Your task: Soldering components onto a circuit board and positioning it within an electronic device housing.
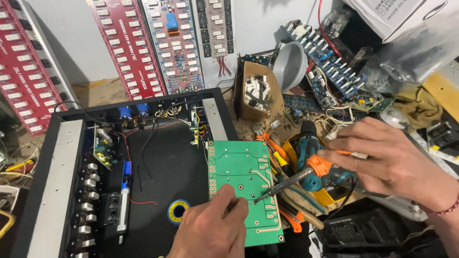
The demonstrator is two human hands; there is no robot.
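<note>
Head cam: right hand (389, 160) is wrapped around the soldering iron (296, 179), tip on the green board (239, 172) lying across the black chassis (158, 167). Left hand (215, 229) pinches something thin at the joint, probably solder. Fingers sit close to the tip, so I'd say a slip means a burn or bridged pads.
</note>
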